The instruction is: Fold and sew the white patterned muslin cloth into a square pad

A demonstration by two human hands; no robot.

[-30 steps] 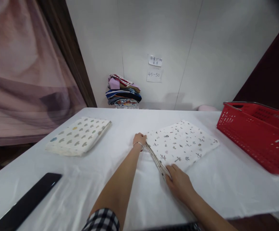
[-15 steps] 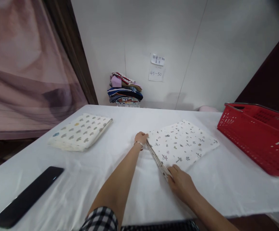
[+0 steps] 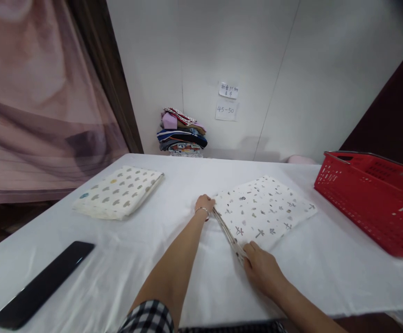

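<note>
A folded white cloth (image 3: 262,210) with small grey leaf-like prints lies on the white-covered table, its layered edge facing left. My left hand (image 3: 205,203), with a bracelet at the wrist, pinches the far left corner of that edge. At the near end of the same edge, my right hand (image 3: 259,264) grips the other corner, fingers on top. The inner fingers of both hands are partly hidden. Further left lies a second folded cloth (image 3: 120,192), cream with grey cloud-like shapes, untouched.
A red plastic basket (image 3: 368,203) stands on the table's right side. At the near left lies a flat black panel (image 3: 45,282). A pile of folded fabrics (image 3: 182,134) sits behind the far edge, by a wall with paper notes (image 3: 226,110). Pink curtain (image 3: 24,92) hangs left.
The view has tilted up slightly, so everything sits a little lower. Both hands keep hold of the cloth's corners, and the cloth stays almost in the same place.
</note>
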